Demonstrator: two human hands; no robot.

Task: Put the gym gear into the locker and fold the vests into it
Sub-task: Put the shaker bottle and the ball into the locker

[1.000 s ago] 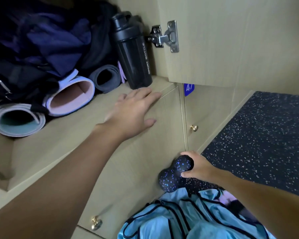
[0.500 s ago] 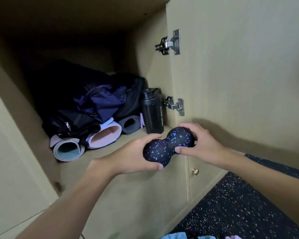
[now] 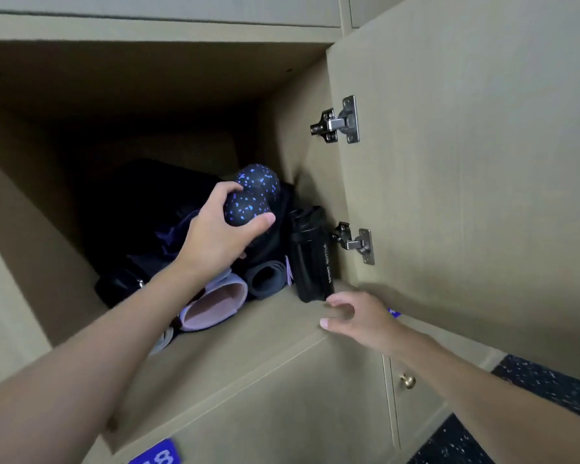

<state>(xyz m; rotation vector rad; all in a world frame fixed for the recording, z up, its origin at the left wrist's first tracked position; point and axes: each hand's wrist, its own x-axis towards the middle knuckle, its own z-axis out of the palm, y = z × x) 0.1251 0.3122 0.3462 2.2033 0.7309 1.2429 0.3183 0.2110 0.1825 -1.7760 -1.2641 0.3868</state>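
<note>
My left hand (image 3: 215,234) grips a black peanut-shaped massage ball with blue specks (image 3: 252,195) and holds it inside the open locker (image 3: 248,333), above the dark bag (image 3: 154,209) at the back. My right hand (image 3: 352,318) hovers at the locker's front edge with fingers loosely curled and nothing in it, just below a black sport bottle (image 3: 312,259). A pink rolled mat (image 3: 215,304) and a grey rolled mat (image 3: 265,283) lie on the shelf under my left arm. No vests are in view.
The locker door (image 3: 466,179) stands open on the right, with two metal hinges (image 3: 340,120). Below are closed lockers with brass knobs (image 3: 407,380) and a blue number tag (image 3: 158,455). Dark speckled floor (image 3: 549,396) shows at the lower right.
My right hand let go of the massage ball and dropped to the shelf edge. My left hand carried the ball up and into the locker. The view tilted upward.
</note>
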